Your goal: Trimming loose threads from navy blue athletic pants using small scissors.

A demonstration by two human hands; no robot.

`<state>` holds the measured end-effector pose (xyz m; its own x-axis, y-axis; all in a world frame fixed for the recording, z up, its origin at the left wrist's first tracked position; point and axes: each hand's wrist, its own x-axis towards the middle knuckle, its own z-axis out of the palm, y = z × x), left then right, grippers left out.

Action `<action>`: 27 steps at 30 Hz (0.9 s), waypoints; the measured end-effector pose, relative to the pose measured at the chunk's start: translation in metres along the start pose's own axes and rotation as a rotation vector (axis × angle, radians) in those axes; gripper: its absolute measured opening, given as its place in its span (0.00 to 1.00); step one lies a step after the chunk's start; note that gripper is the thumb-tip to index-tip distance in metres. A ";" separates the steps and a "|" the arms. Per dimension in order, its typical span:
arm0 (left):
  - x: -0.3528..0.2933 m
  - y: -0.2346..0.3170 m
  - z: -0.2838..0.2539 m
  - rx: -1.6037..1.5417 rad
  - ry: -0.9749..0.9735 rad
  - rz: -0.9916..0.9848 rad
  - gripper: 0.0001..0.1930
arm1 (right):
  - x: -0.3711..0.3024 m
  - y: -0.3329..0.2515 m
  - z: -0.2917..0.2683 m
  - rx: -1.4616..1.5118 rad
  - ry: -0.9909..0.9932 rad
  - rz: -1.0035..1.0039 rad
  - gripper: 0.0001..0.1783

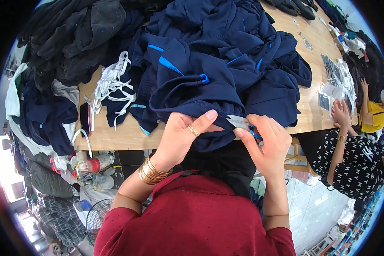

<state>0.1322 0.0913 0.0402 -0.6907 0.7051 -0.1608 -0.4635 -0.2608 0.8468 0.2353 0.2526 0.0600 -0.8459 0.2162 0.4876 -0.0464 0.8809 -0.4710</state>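
My left hand (182,135), with a gold ring and several gold bangles at the wrist, pinches the hem of a navy blue garment (200,91) with bright blue trim at the near edge of the wooden table (111,134). Small thread snips (241,123) with a blue handle are gripped in my right hand (264,143), their metal blades pointing left at the hem, close to my left thumb. The garment belongs to a big heap of the same navy clothes spread over the table.
White drawstring cords (111,85) lie left of the heap, with dark grey clothes (79,36) behind them. A black phone (85,118) rests near the table's left edge. At the right, two other people (356,158) handle small packets (335,83). A fan (99,215) stands on the floor.
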 end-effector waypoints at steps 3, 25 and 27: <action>0.000 -0.001 0.000 -0.012 0.002 0.002 0.12 | 0.001 0.000 0.001 0.017 0.004 0.000 0.14; -0.001 -0.001 0.002 0.022 -0.017 0.047 0.14 | 0.003 -0.002 0.000 0.140 -0.001 0.109 0.14; -0.001 -0.003 0.000 0.055 -0.026 0.073 0.14 | 0.005 -0.003 -0.002 0.135 -0.047 0.114 0.15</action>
<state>0.1339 0.0909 0.0378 -0.7065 0.7025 -0.0855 -0.3808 -0.2757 0.8826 0.2323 0.2519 0.0648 -0.8735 0.2888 0.3919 -0.0170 0.7865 -0.6174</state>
